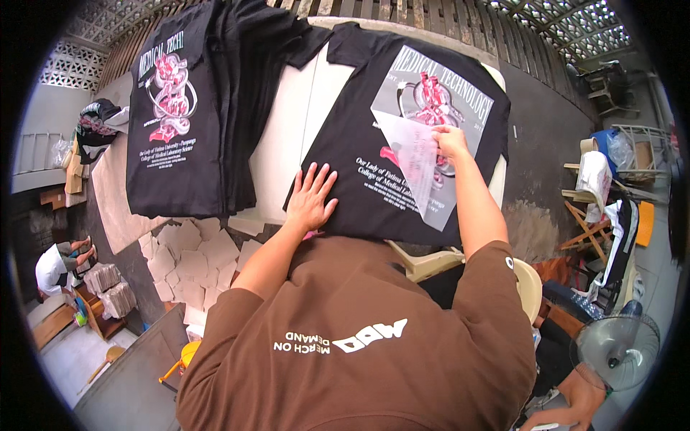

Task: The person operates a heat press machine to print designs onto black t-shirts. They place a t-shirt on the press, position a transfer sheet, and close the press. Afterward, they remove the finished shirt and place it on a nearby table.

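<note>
A black T-shirt (348, 194) lies on a pale board table (295, 115), printed with white lettering and a pink-and-white design. A translucent transfer film (410, 172) on it is partly lifted, folded back from its upper-left part. My right hand (449, 144) pinches the film over the print. My left hand (311, 194) rests flat, fingers spread, on the shirt's left part. To the left lies a pile of black printed T-shirts (237, 136) with a similar design.
Flat cardboard pieces (187, 262) cover floor left of me. A seated person (50, 269) is at far left beside bundled stacks (115, 298). A beige plastic chair (528, 287) is by my right side. A fan (614, 341) and cluttered racks (632, 144) stand at right.
</note>
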The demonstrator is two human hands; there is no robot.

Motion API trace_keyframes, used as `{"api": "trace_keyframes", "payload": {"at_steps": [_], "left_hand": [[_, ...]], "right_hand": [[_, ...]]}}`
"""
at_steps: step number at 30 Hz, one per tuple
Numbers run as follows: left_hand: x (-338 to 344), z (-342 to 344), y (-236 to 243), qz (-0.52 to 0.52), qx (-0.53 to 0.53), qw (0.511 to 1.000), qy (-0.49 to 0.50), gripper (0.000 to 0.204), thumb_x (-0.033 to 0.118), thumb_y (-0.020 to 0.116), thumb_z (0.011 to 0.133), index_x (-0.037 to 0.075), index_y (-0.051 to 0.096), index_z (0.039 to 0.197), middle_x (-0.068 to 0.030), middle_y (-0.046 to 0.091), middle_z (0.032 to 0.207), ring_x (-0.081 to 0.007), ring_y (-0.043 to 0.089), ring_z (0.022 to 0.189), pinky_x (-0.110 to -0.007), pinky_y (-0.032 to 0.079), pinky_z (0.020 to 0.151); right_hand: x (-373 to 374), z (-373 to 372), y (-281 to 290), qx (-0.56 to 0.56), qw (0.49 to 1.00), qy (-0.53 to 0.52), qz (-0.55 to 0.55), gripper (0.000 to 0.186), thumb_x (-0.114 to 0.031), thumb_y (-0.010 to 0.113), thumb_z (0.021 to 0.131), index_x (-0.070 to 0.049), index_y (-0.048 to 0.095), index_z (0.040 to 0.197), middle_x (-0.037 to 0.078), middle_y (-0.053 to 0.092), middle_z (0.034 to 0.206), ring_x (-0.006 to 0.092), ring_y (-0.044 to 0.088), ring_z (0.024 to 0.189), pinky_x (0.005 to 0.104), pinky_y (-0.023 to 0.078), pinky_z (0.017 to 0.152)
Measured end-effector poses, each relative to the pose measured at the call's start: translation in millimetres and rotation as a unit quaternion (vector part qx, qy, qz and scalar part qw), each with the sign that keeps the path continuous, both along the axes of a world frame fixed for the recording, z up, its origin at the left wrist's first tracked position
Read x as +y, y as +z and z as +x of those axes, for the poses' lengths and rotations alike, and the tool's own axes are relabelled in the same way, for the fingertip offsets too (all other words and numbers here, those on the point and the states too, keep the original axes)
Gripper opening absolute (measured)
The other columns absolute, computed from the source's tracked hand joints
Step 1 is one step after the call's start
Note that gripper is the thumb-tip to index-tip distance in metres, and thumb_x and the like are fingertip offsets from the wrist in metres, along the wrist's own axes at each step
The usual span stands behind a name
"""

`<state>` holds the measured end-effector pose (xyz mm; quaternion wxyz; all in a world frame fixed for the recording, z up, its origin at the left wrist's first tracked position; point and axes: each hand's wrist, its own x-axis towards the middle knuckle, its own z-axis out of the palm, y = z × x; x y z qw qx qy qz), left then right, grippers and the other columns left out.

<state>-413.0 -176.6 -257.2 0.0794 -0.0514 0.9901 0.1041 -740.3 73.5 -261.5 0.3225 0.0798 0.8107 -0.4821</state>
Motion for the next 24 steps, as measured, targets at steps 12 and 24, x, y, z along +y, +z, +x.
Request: {"api": "trace_keyframes", "payload": {"at_steps": [12, 24], "left_hand": [[1.7, -6.5, 1.1, -0.007, -0.014, 1.000, 0.000, 0.071, 0.046, 0.054, 0.091, 0.020, 0.032, 0.154, -0.0075, 0.024, 0.162, -0.0332, 0.014, 0.150, -0.055, 0.010, 0.120], [-4.1, -8.2, 1.3, -0.005, 0.017, 0.999, -0.031, 0.072, 0.043, 0.055, 0.090, 0.013, 0.035, 0.152, -0.0129, 0.025, 0.160, -0.0365, 0.015, 0.149, -0.056, 0.010, 0.120]], "right_hand": [[130.1, -130.4, 6.2, 0.158, 0.962, -0.223, -0.015, 0.016, 0.001, 0.057, 0.089, -0.003, 0.067, 0.102, 0.004, 0.065, 0.080, 0.0133, 0.062, 0.061, 0.0276, 0.050, 0.047], [441.7, -42.4, 125.3, 0.380, 0.748, -0.541, 0.057, 0.024, 0.001, 0.065, 0.087, -0.004, 0.068, 0.111, 0.013, 0.068, 0.095, 0.0251, 0.069, 0.079, 0.0330, 0.061, 0.063]]}}
